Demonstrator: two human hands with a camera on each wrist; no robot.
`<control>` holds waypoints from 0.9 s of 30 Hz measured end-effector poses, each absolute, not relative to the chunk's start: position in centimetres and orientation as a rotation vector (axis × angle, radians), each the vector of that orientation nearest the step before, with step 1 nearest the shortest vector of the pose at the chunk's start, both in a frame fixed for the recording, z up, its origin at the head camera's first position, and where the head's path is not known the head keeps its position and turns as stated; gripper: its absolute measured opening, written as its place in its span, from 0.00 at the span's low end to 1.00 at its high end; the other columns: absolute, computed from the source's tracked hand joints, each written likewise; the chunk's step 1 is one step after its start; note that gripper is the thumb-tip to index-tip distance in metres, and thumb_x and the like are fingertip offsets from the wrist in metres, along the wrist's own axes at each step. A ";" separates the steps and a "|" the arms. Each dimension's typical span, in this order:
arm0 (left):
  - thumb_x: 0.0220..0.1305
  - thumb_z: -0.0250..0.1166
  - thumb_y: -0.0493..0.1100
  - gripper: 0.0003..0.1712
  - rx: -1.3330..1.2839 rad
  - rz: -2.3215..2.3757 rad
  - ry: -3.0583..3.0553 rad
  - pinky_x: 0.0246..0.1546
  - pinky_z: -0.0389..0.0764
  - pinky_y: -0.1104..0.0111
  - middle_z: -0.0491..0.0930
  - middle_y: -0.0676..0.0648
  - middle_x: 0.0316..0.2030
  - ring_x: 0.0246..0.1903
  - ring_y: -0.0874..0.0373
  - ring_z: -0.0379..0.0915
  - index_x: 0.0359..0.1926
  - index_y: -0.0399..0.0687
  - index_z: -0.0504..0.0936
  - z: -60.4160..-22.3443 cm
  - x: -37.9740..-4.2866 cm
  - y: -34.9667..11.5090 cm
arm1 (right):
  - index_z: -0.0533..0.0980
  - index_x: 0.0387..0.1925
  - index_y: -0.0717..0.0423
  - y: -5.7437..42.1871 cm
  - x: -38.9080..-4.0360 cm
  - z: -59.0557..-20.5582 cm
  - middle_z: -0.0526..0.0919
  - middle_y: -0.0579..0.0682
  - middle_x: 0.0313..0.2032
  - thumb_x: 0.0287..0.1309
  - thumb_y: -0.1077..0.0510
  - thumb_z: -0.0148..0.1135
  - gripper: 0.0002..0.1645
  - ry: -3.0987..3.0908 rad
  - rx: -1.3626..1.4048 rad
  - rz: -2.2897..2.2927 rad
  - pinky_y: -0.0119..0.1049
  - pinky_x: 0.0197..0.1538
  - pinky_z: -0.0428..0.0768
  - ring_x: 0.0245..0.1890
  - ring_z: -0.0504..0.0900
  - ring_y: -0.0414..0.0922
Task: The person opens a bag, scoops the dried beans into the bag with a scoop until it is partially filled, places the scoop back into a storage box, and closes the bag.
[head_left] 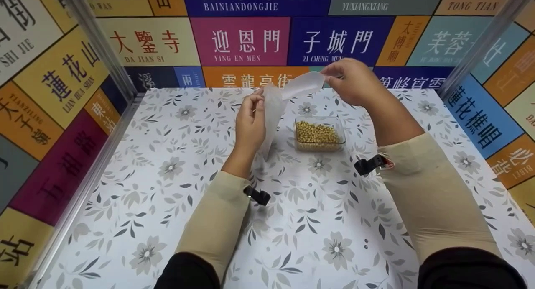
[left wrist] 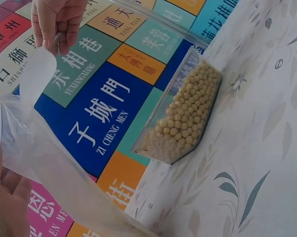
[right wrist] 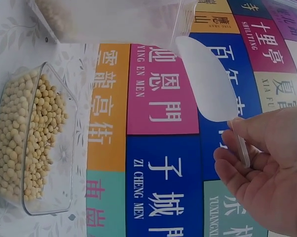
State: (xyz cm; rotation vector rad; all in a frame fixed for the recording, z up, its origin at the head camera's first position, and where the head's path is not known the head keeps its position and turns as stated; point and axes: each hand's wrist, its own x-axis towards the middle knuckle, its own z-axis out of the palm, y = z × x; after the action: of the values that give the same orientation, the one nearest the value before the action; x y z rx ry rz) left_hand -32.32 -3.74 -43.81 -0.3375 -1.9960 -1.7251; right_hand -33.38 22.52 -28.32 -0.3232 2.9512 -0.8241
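My left hand (head_left: 251, 124) grips a translucent plastic bag (head_left: 273, 113) near its top and holds it upright. Some pale beans show at the bag's bottom corner in the right wrist view. In my right hand (head_left: 353, 82) is the handle of a white plastic scoop (right wrist: 207, 81), pinched between thumb and fingers. The scoop's tip reaches the bag's mouth, and no beans show on it. A clear rectangular container (head_left: 340, 134) holding yellowish soybeans (head_left: 315, 132) stands on the table to the right of the bag, below my right hand.
A white cloth with grey flowers and leaves covers the table (head_left: 167, 222). Behind it rises a wall of coloured panels (head_left: 242, 42) with printed characters. Metal posts (head_left: 106, 42) stand at the back corners. Each sleeve carries a black wrist strap (head_left: 257, 195).
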 end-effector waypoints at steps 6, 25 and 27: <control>0.84 0.53 0.43 0.10 -0.307 -1.746 -2.010 0.72 0.78 0.64 0.79 0.49 0.72 0.72 0.56 0.75 0.53 0.43 0.78 -44.0 -32.2 -3.5 | 0.75 0.73 0.50 24.7 -33.1 -29.5 0.76 0.56 0.74 0.82 0.45 0.53 0.27 2.930 -0.258 -0.978 0.59 0.74 0.76 0.73 0.75 0.57; 0.84 0.53 0.42 0.10 -0.317 -1.780 -1.981 0.72 0.78 0.63 0.79 0.49 0.72 0.72 0.56 0.75 0.53 0.41 0.78 -44.0 -32.2 -3.4 | 0.75 0.73 0.52 32.7 -32.0 -36.0 0.74 0.62 0.74 0.82 0.46 0.53 0.27 2.865 -0.111 -0.886 0.67 0.70 0.77 0.72 0.75 0.65; 0.84 0.54 0.42 0.10 -0.326 -1.779 -1.979 0.72 0.78 0.64 0.79 0.49 0.72 0.71 0.57 0.76 0.53 0.42 0.78 -44.0 -32.2 -3.5 | 0.75 0.73 0.53 33.1 -32.0 -36.4 0.74 0.63 0.75 0.82 0.46 0.53 0.27 2.865 -0.121 -0.863 0.68 0.69 0.77 0.72 0.75 0.66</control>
State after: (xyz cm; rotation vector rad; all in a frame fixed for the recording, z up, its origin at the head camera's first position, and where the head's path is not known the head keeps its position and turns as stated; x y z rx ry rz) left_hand -32.20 -3.46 -44.03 -0.3259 -1.9793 -1.7790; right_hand -31.99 33.14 -36.38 -0.1213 2.8655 -0.8627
